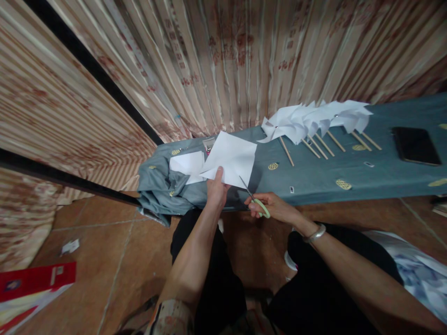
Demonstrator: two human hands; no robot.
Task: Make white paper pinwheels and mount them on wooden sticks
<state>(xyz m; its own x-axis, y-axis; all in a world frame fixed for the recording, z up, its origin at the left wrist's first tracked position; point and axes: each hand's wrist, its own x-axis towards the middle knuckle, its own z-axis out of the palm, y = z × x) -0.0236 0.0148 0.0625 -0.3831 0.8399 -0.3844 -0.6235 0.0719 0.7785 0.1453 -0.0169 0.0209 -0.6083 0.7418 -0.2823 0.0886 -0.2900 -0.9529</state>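
A square sheet of white paper (pixel 234 156) is pinched in my left hand (pixel 218 188), thumb on top, above the bench. My right hand (pixel 263 204) grips scissors (pixel 261 208) with pale green handles. One blade lies over the sheet's lower right part, along its near edge; whether the blades are apart I cannot make out. To the left, more white paper (pixel 186 163) lies on the cloth, partly beneath the held sheet. Several white paper pinwheels (pixel 303 122) on wooden sticks lie in an overlapping row on the right.
A blue-grey patterned cloth (pixel 307 181) covers the long bench, bunched at its left end. A black phone or tablet (pixel 416 145) lies far right. Behind stands a pleated curtain (pixel 223 60), with dark poles at left. A red package (pixel 37 284) is on the floor.
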